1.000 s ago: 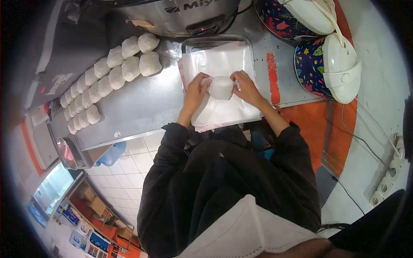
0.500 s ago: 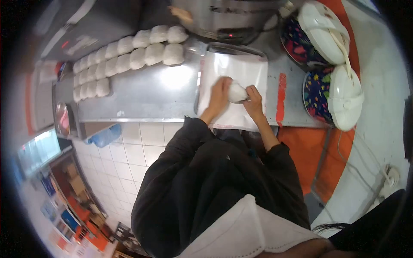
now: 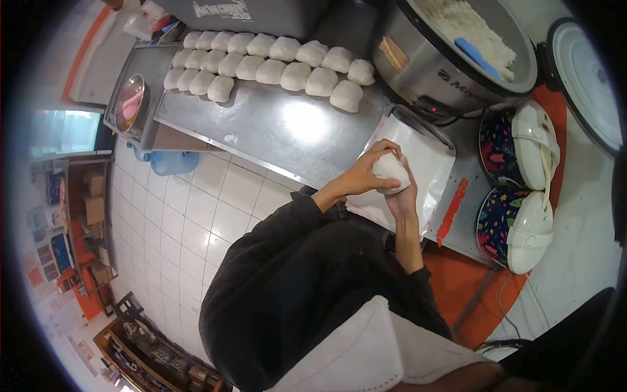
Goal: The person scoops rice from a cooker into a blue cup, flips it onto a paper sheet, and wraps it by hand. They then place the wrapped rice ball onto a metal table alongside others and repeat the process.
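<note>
Between my two hands is a white, rounded, paper-wrapped parcel (image 3: 390, 172), lifted over the tray; what it holds is hidden. My left hand (image 3: 366, 171) curls round its left side, fingers over the far side and thumb across the near face. My right hand (image 3: 406, 193) cups it from the right and below, its fingers partly hidden behind it. Under them, white wrapping paper (image 3: 424, 163) covers a metal tray (image 3: 418, 122). Several similar white parcels (image 3: 285, 48) stand in rows on the metal counter (image 3: 274, 121) to the left.
Behind the tray stands a large cooker (image 3: 428, 68) of white rice (image 3: 467, 29), with a blue scoop (image 3: 477, 57) in it. Two patterned containers with white lids (image 3: 530, 228) are at right. A steel bowl (image 3: 130, 101) sits at the counter's far left.
The view has swung, bringing the cooker's rice into sight. My hands have moved from the parcel's two sides to wrap round it and hold it up.
</note>
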A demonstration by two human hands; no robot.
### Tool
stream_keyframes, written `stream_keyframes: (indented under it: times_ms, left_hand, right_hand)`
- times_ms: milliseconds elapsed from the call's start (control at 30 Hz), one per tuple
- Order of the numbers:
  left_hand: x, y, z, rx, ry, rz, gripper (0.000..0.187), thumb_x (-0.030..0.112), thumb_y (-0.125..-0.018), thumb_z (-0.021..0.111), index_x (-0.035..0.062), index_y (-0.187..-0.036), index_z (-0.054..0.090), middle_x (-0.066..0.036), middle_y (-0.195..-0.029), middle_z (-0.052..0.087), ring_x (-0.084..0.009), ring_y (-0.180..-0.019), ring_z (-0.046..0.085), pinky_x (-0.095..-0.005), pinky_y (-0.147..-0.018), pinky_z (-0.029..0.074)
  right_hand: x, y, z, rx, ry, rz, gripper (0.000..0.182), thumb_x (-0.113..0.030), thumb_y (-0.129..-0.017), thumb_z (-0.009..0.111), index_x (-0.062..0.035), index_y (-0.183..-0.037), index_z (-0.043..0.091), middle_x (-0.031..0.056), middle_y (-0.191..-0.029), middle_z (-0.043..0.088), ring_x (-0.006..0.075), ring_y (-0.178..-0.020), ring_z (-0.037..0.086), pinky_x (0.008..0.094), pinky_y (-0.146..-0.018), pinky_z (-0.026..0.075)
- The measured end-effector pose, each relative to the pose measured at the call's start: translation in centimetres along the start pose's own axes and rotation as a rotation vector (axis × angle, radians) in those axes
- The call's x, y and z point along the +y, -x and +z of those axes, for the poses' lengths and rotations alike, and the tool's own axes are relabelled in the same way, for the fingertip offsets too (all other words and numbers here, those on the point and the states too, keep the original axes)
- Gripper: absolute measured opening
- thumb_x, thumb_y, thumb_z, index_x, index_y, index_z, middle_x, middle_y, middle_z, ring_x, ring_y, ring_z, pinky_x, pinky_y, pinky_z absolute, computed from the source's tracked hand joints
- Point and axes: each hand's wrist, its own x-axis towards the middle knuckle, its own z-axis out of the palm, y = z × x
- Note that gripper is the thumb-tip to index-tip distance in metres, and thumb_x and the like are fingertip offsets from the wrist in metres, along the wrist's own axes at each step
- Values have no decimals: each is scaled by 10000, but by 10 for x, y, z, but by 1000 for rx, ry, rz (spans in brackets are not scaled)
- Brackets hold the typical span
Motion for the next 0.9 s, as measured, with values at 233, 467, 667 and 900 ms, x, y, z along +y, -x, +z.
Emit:
stream_keyframes:
  times_ms: [233, 467, 667, 900]
  left_hand:
    - [17, 19, -65, 199, -23, -329, 451, 318, -744, 752, 22, -1032, 570, -98, -917, 646, -188, -837, 617, -321, -789, 491]
    - [-109, 33, -271, 776, -702, -231, 607, 482, -820, 618, -86, -1030, 578, -285, -941, 629, -420, -861, 610, -447, -768, 473]
    - [-94, 13, -291, 947, -1278, -268, 584, 404, -853, 576, -21, -1230, 443, -252, -1211, 456, -419, -1206, 366, -471, -1019, 283]
    - [-95, 19, -280, 717, -1319, -139, 643, 132, -657, 742, 82, -1240, 476, -179, -1254, 465, -370, -1182, 407, -461, -993, 336]
  right_hand:
    - [39, -71, 17, 72, 874, -458, 406, -316, -963, 463, -63, -1255, 337, 34, -956, 435, 128, -822, 512, 279, -779, 443]
    - [34, -84, 37, 249, 623, -527, 445, -89, -862, 619, -51, -1224, 363, 26, -913, 400, 108, -752, 482, 247, -717, 417]
    - [54, -36, -20, 451, 1169, -574, 371, -102, -866, 561, -52, -1225, 478, 110, -1086, 493, 209, -992, 483, 335, -858, 394]
    - [58, -33, -72, 335, 2055, -499, 554, -378, -893, 506, -232, -1408, 365, 144, -1492, 230, 344, -1365, 220, 514, -1106, 141]
